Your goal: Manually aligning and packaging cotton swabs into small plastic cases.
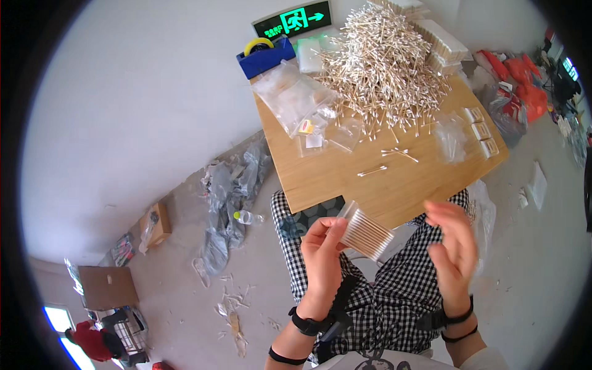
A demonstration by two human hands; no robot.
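Note:
My left hand (324, 250) holds a small clear plastic bag filled with cotton swabs (368, 234) above my lap, just below the near edge of the wooden table (345, 179). My right hand (455, 246) is raised beside the bag with fingers spread and blurred; it holds nothing. A big heap of loose cotton swabs (382, 68) covers the far part of the table. A few stray swabs (394, 154) lie in the middle.
Empty clear bags (293, 95) lie at the table's left, more (450, 139) at the right next to small filled packs (481, 131). A blue tape dispenser (265, 55) and stacked boxes (444, 43) stand at the back. Plastic sheeting (231, 203), a bottle and cardboard litter the floor.

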